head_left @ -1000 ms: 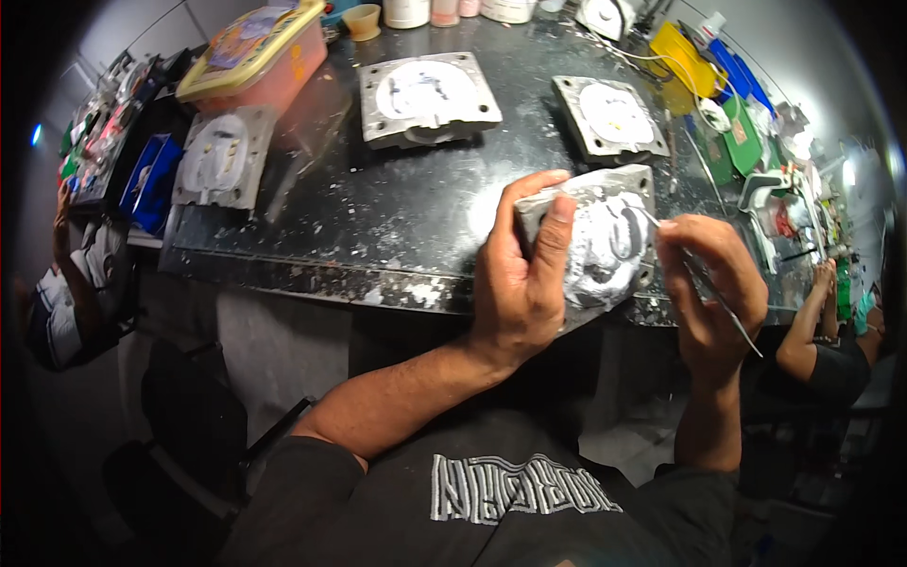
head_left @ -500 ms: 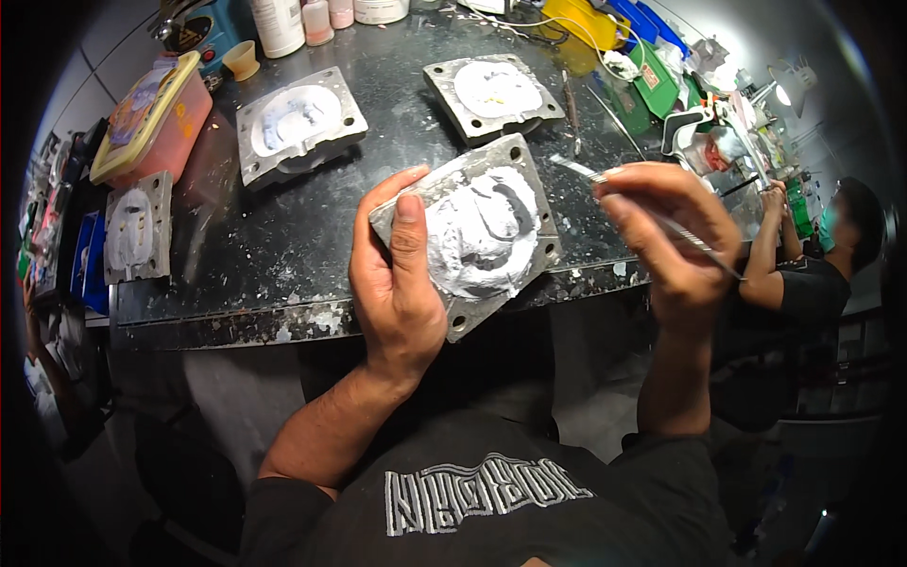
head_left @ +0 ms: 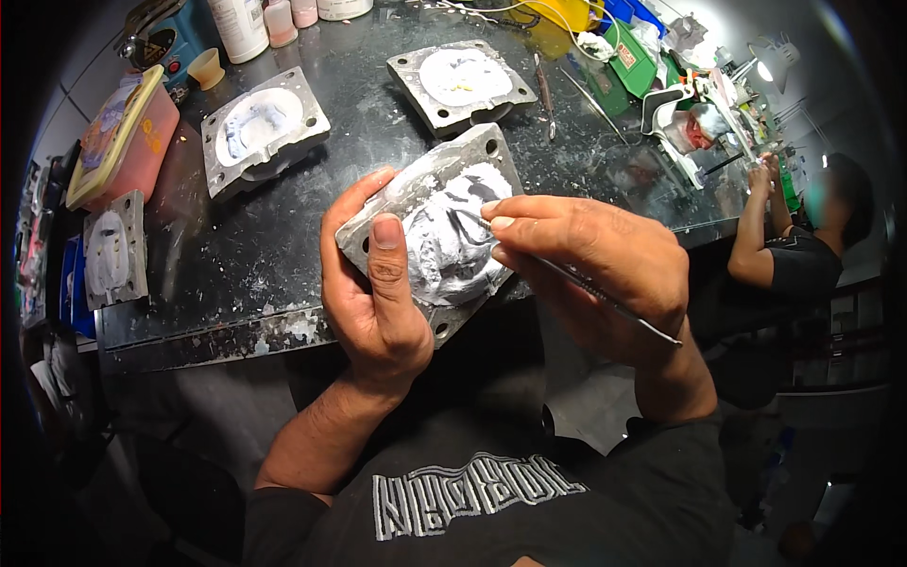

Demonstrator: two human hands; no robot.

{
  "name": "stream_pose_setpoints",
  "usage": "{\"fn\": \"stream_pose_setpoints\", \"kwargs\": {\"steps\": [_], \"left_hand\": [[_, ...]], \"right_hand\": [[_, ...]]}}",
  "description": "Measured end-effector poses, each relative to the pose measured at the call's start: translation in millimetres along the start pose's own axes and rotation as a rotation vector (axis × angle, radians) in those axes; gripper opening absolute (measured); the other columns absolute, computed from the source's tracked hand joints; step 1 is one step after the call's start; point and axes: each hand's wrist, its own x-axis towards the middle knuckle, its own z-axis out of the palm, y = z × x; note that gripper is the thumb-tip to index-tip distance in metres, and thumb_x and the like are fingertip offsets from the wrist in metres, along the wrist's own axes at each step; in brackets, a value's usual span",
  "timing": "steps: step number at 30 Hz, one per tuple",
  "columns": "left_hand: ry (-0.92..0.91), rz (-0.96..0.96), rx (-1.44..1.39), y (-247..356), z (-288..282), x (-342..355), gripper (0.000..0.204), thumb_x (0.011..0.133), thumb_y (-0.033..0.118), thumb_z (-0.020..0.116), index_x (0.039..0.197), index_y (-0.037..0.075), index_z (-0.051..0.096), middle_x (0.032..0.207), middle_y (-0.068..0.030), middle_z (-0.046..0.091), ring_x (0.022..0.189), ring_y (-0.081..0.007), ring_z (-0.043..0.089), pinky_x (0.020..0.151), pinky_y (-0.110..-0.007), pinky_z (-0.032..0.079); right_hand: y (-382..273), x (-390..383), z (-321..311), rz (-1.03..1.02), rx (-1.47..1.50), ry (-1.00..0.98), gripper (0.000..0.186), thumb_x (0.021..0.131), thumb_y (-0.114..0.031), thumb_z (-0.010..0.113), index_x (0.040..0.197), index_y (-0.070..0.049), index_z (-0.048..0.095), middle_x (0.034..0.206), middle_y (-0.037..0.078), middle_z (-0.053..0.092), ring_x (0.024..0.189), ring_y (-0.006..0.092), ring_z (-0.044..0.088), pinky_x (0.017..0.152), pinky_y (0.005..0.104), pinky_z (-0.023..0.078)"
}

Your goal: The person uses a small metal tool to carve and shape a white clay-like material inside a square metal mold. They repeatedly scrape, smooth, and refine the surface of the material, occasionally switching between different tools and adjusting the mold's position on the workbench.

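Observation:
My left hand [head_left: 373, 288] grips a grey metal mould half [head_left: 435, 222] by its left side, thumb on its face, tilted up off the front edge of the dark worktable [head_left: 236, 265]. White material fills the mould's hollow. My right hand [head_left: 590, 260] pinches a thin metal tool [head_left: 605, 300] like a pen. The tool's tip lies on the white filling near the mould's right side, and its handle sticks out over my right wrist.
Three more mould halves lie on the table: one at the back left [head_left: 263, 128], one at the back middle [head_left: 463, 83], one at the left edge [head_left: 113, 248]. A pink lidded box [head_left: 118, 142] and bottles [head_left: 241, 24] stand behind. A seated person [head_left: 803, 246] works at the right.
The view has shifted, so the mould and both hands sit more central and larger. My right hand has come in from the right and set the tool's tip on the white filling.

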Motion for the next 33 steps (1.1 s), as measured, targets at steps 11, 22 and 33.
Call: {"fn": "stream_pose_setpoints", "kwargs": {"steps": [11,22,33], "left_hand": [[-0.192,0.106,0.037,1.3,-6.7,-5.1,0.056,0.105,0.011,0.065,0.151,-0.008,0.038,0.147,-0.026,0.051,0.134,-0.0299,0.057,0.115,-0.04,0.046],[-0.245,0.213,0.088,-2.7,1.7,-1.0,0.062,0.103,0.005,0.067,0.153,-0.008,0.034,0.151,-0.0313,0.05,0.142,-0.0374,0.054,0.121,-0.046,0.044],[-0.191,-0.018,-0.072,1.8,1.8,3.2,0.049,0.106,0.009,0.064,0.146,-0.007,0.041,0.139,-0.0236,0.058,0.13,-0.0277,0.06,0.113,-0.04,0.049]], "right_hand": [[-10.4,13.5,-8.4,-0.097,-0.131,-0.092,0.016,0.083,0.005,0.084,0.096,0.003,0.075,0.096,0.019,0.079,0.086,0.0307,0.081,0.075,0.0354,0.065],[-5.4,8.8,5.0,-0.234,-0.347,-0.05,0.02,0.09,-0.009,0.073,0.103,0.005,0.069,0.101,0.019,0.074,0.089,0.0274,0.078,0.078,0.0347,0.064],[27.0,10.5,-3.5,0.28,0.361,0.02,0.011,0.101,-0.004,0.074,0.106,0.005,0.07,0.099,0.011,0.075,0.093,0.017,0.077,0.084,0.0296,0.062]]}}
